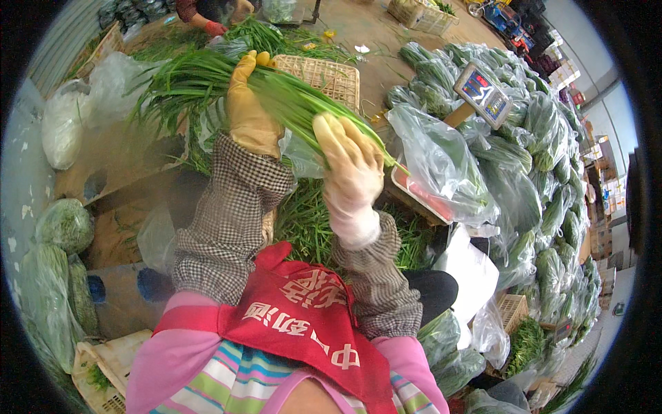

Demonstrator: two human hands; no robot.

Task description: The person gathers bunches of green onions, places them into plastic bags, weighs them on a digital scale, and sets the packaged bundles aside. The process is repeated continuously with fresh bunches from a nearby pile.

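A bunch of long-leaved greens, resembling garlic chives point(295, 103), lies slantwise across both my hands, leaves to the left and pale stalk ends to the right. My left hand point(251, 106), in a yellow rubber glove, grips the leafy part; its fingertips show beyond the bunch. Closed over the stalks is my right hand point(351, 160), in a pale glove and slightly blurred. Beneath my forearms, loose greens point(310, 217) are heaped. Right of my right hand, a clear plastic bag of greens point(439, 160) rests on a scale with a red tray point(421, 194).
A woven plastic crate point(326, 77) stands beyond my hands. Bagged vegetables point(548, 139) are piled along the right, beside the scale's lit display point(483, 95). Clear bags point(64, 124) and wrapped produce point(51, 290) line the left. Another person's red-gloved hand point(214, 28) is among greens at the top.
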